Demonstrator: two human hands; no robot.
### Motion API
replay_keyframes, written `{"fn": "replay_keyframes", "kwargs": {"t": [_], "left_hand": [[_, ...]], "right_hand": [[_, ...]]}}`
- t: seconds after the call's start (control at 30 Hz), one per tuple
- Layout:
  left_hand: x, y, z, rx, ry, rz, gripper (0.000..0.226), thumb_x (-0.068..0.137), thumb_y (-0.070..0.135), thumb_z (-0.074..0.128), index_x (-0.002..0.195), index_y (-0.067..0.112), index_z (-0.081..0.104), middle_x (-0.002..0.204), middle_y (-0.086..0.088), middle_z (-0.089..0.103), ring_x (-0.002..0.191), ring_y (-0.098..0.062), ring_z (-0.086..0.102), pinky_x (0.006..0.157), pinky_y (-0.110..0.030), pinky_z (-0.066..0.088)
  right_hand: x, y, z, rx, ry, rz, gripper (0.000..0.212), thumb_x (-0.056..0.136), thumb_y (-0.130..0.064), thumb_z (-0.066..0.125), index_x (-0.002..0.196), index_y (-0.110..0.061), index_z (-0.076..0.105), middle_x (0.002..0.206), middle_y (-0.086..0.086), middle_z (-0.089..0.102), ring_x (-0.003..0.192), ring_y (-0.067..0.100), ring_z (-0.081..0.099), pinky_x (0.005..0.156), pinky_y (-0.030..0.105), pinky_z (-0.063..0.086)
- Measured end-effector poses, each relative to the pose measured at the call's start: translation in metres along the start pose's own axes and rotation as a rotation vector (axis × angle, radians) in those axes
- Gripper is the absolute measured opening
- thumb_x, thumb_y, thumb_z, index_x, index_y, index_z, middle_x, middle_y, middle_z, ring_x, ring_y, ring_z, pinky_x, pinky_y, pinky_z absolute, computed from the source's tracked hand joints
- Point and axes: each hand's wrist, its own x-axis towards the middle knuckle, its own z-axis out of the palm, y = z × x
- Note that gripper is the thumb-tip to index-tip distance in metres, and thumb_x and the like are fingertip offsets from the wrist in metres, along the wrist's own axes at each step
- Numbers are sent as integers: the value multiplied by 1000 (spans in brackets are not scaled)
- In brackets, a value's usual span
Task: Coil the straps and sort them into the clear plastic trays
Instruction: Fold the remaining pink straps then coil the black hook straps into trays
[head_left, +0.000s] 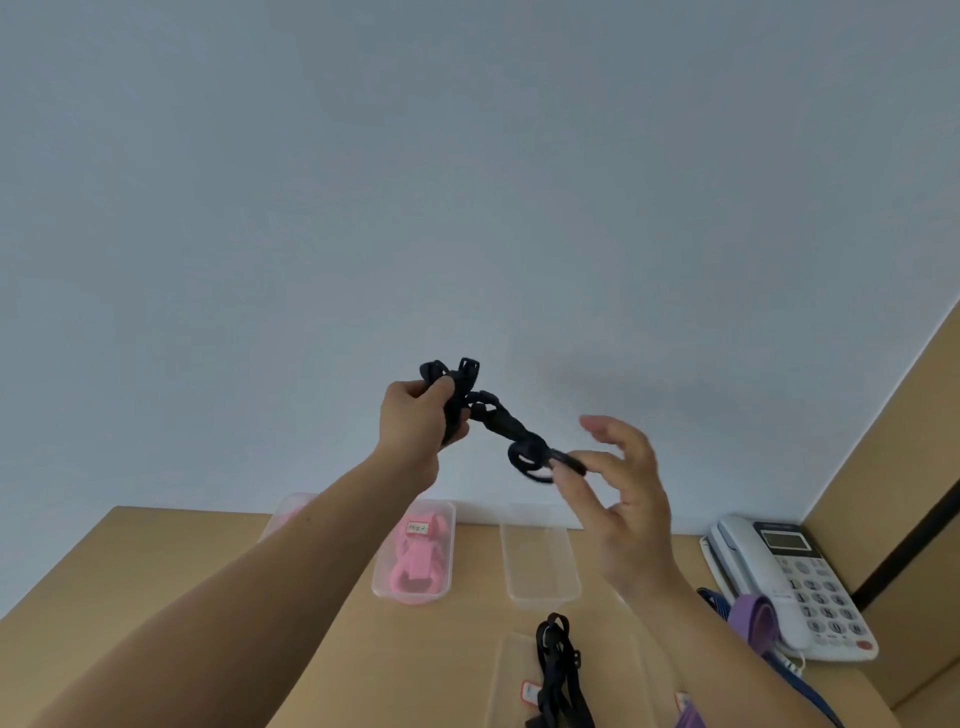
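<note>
- Item: black webbing strap w/ plastic buckles (498, 421), held in mid-air at centre frame, above and clear of the bench; part-coiled, not yet in any tray.
- Left hand (421, 421): fingers curled tight round the bunched, buckle end of the strap, upper left of the span.
- Right hand (623, 493): thumb + forefinger pinch the loose looped end, lower right of the span; other fingers splayed, holding nothing.
- Key relation: strap's long axis runs diag., upper left to lower right, between the two hands. Bulk sits at the left hand, so the right hand looks to be the winding one. Est. next: feed the free end back toward the left-hand bundle.
- Likely destination (est.): near clear plastic tray (511, 675) at bottom centre, which already carries a second black strap (556, 654). It lies below the hands, nearer the right hand.
- Other trays: clear plastic tray w/ pink straps (451, 545) at mid-frame; empty clear plastic tray (540, 556) just right of it; a further tray w/ pink contents (291, 514), part hidden by the left forearm.
- Unsorted stock: purple strap (753, 618) and blue lanyard (779, 660), lower right.
- Surface: tan wood-look bench (447, 649).
- Room: plain pale grey wall (467, 182) fills the upper frame; white desk telephone (800, 582) at right; tan panel at far right edge.
</note>
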Motion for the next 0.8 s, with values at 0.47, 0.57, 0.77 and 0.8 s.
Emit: {"fn": "replay_keyframes", "kwargs": {"t": [0.47,0.57,0.77,0.8], "left_hand": [[-41,-27,-5,721,-808,127,17,94,13,61,109,9,54,99,-2,73,87,-14,70,82,-30,56],[-52,-17,-8,490,-918,-37,20,93,9,61,110,4,53,94,-15,68,79,-22,65,69,-27,50],[-64,-3,2,26,-877,-184,31,65,4,50,97,6,49,92,-28,54,64,-32,55,63,-36,47],[-64,0,3,-54,-857,-178,36,64,6,49,100,6,49,91,-26,54,64,-32,55,63,-36,47]], "right_hand": [[51,-24,-8,747,145,243,15,103,-22,48,99,-10,56,116,16,69,89,40,72,73,35,58],[55,-11,-13,748,256,365,14,103,-21,49,99,-9,55,115,16,67,90,38,73,75,32,59],[56,18,-22,855,337,819,15,102,-18,50,96,-4,53,78,16,71,60,25,71,50,27,55],[55,24,-24,844,347,887,16,102,-18,52,96,-4,55,76,15,69,55,21,67,46,25,53]]}}
